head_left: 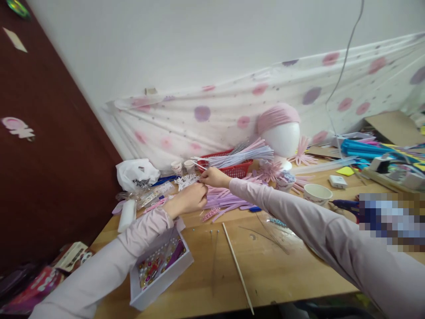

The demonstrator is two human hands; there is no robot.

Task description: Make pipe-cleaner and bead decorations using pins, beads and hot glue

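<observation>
My left hand (190, 200) is closed, its fingers curled inward and pointing right, above the back part of the table. Just beyond it, my right hand (215, 177) is closed in a pinch, its fingertips almost meeting the left hand. A small white branched piece (187, 181) sits right by the fingertips; whether either hand grips it cannot be made out. Thin white stems (199, 163) stick out past the right fingers. Beneath the hands lie pink and lilac pipe cleaners (221, 198) and a bunch of pink beads (211, 214).
A white box of beads (162, 283) stands under my left forearm. A wooden stick (237, 263) lies in front. Behind are a red basket (237, 171) of pipe cleaners and a white mannequin head (282, 137). A paper cup (318, 194) and glue gun (345, 205) are right.
</observation>
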